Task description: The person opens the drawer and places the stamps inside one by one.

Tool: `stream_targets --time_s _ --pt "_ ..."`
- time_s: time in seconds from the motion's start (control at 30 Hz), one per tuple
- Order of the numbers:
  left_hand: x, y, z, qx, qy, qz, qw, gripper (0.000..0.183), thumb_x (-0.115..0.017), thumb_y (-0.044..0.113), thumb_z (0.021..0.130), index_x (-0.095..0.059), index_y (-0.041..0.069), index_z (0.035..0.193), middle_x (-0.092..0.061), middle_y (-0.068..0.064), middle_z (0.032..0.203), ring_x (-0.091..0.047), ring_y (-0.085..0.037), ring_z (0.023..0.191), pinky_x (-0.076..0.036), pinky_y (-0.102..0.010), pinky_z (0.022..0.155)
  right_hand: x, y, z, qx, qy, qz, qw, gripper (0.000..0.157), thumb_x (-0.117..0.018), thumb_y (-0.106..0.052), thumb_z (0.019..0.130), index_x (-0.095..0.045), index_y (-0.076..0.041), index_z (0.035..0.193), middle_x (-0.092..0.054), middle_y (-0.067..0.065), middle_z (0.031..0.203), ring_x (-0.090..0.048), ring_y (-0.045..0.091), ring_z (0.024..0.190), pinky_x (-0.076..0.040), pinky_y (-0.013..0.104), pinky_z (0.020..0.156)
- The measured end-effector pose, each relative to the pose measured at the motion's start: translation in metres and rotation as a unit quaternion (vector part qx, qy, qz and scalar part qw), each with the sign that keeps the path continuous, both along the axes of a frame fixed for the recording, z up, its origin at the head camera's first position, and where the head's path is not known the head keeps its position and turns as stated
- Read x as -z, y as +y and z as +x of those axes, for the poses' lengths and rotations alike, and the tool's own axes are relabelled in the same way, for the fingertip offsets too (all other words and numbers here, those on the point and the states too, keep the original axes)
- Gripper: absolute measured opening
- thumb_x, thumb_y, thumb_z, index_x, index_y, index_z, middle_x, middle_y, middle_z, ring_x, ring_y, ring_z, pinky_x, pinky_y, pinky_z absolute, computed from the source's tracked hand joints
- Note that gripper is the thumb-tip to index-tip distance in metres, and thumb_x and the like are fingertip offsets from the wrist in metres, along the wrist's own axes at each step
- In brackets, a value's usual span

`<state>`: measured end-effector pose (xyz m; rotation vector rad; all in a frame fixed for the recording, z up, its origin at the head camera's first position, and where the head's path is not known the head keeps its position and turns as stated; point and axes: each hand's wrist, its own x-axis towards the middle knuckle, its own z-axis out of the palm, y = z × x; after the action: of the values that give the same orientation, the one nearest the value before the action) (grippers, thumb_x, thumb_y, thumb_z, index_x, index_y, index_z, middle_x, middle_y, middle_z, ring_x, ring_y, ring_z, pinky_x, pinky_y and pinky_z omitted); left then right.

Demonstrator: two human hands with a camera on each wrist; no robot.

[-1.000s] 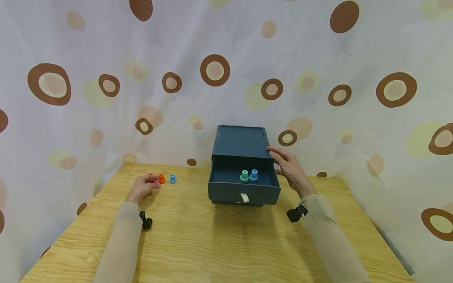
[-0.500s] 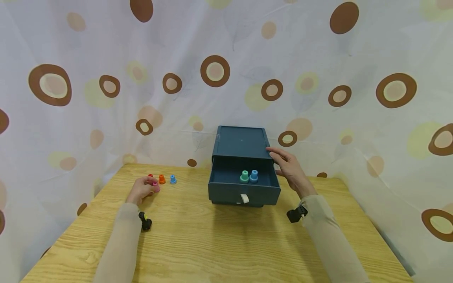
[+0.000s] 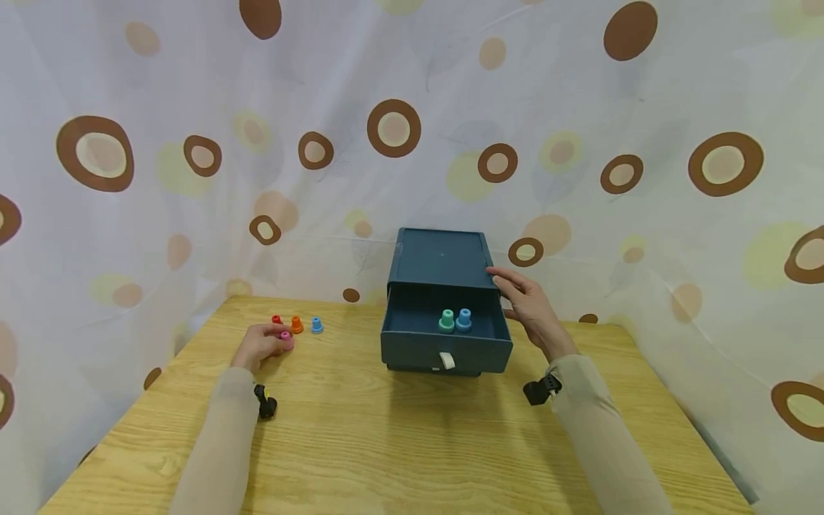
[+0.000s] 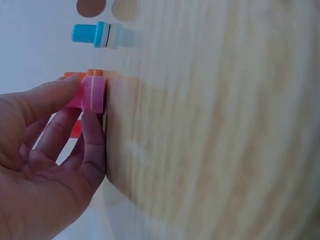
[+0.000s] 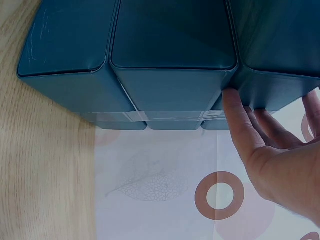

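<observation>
My left hand (image 3: 257, 345) pinches a pink toy stamp (image 3: 287, 341), a small peg with a wide base, at the left of the table. In the left wrist view, thumb and fingers meet around the pink stamp, low over the wood. Just behind it are a red stamp (image 3: 276, 319) and an orange stamp (image 3: 297, 325). A blue stamp (image 3: 317, 325) stands to their right. My right hand (image 3: 533, 309) rests against the right side of a dark blue drawer cabinet (image 3: 440, 257), fingers fairly straight. Its drawer (image 3: 444, 350) is pulled out, holding a green stamp (image 3: 447, 322) and another blue stamp (image 3: 463, 321).
The cabinet stands near the back of the wooden table (image 3: 360, 443). A white drawer pull (image 3: 447, 360) sticks out in front. Behind the table hangs a pale curtain (image 3: 347, 64) with brown circles. The right wrist view shows the cabinet's side in stacked sections (image 5: 175, 95).
The pink stamp has come slightly toward me with my left hand, uncovering the red stamp behind. My right hand stays on the cabinet. The drawer has not moved.
</observation>
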<state>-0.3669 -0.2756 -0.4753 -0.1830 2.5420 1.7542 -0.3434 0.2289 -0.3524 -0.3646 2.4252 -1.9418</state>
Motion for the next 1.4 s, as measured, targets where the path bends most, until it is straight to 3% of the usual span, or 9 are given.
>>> stream_targets --time_s 0.33,0.57,0.7,0.93,1.1,1.27,1.4 --pt "-0.006 0.008 0.004 0.01 0.009 0.019 0.9997 0.049 -0.061 0.004 0.096 -0.045 -0.006 0.14 -0.059 -0.02 0.122 -0.061 -0.011 0.083 -0.052 -0.026 0.067 -0.003 0.001 0.001 0.001 -0.001 0.0 1.0 0.053 -0.048 -0.041 0.103 -0.043 -0.015 0.149 -0.027 0.009 0.161 -0.022 0.035 0.149 -0.025 0.066 0.112" --pt "-0.017 0.009 0.01 0.036 0.051 0.023 0.9978 0.04 -0.056 0.005 0.099 -0.041 -0.006 0.134 -0.062 -0.02 0.114 -0.068 -0.026 0.096 -0.056 -0.036 0.08 -0.002 0.001 0.0 0.0 0.001 0.001 1.0 0.054 -0.049 -0.043 0.102 -0.044 -0.015 0.149 -0.027 0.009 0.161 -0.022 0.035 0.149 -0.026 0.066 0.112" --pt "-0.021 0.008 0.012 0.048 0.069 0.014 0.9963 0.039 -0.057 0.008 0.099 -0.043 -0.005 0.133 -0.061 -0.028 0.121 -0.066 -0.033 0.105 -0.055 -0.042 0.085 0.0 0.001 0.0 0.0 0.002 0.001 1.0 0.054 -0.049 -0.042 0.103 -0.044 -0.015 0.149 -0.028 0.01 0.16 -0.023 0.035 0.149 -0.026 0.066 0.112" --pt "-0.026 0.011 0.013 0.037 0.084 0.0 0.9958 0.036 -0.059 0.017 0.1 -0.048 0.002 0.131 -0.062 -0.027 0.126 -0.066 -0.021 0.097 -0.053 -0.043 0.083 0.001 0.001 -0.001 0.0 0.0 0.0 1.0 0.054 -0.049 -0.042 0.103 -0.044 -0.015 0.149 -0.028 0.01 0.16 -0.022 0.035 0.149 -0.026 0.065 0.112" --pt "-0.032 0.013 0.014 0.022 0.098 -0.005 0.995 0.033 -0.06 0.025 0.099 -0.054 0.007 0.125 -0.071 -0.016 0.115 -0.063 -0.008 0.079 -0.049 -0.036 0.07 0.001 0.0 -0.002 0.0 -0.001 -0.004 1.0 0.053 -0.049 -0.042 0.103 -0.044 -0.015 0.148 -0.029 0.01 0.16 -0.023 0.035 0.148 -0.028 0.064 0.111" --pt "-0.035 0.015 0.015 0.011 0.106 0.001 0.9943 0.035 -0.063 0.029 0.097 -0.058 0.009 0.125 -0.072 -0.012 0.111 -0.057 -0.006 0.07 -0.04 -0.028 0.056 0.001 0.0 -0.002 0.001 -0.001 -0.004 1.0 0.054 -0.049 -0.042 0.102 -0.044 -0.015 0.148 -0.029 0.01 0.16 -0.024 0.035 0.148 -0.028 0.064 0.112" --pt "-0.035 0.017 0.015 0.007 0.123 0.004 0.9924 0.036 -0.065 0.028 0.096 -0.059 0.007 0.125 -0.07 -0.017 0.117 -0.068 -0.012 0.086 -0.052 -0.038 0.08 0.001 0.0 -0.002 0.0 -0.001 -0.002 1.0 0.053 -0.049 -0.042 0.103 -0.044 -0.015 0.148 -0.028 0.01 0.16 -0.023 0.035 0.148 -0.027 0.065 0.112"
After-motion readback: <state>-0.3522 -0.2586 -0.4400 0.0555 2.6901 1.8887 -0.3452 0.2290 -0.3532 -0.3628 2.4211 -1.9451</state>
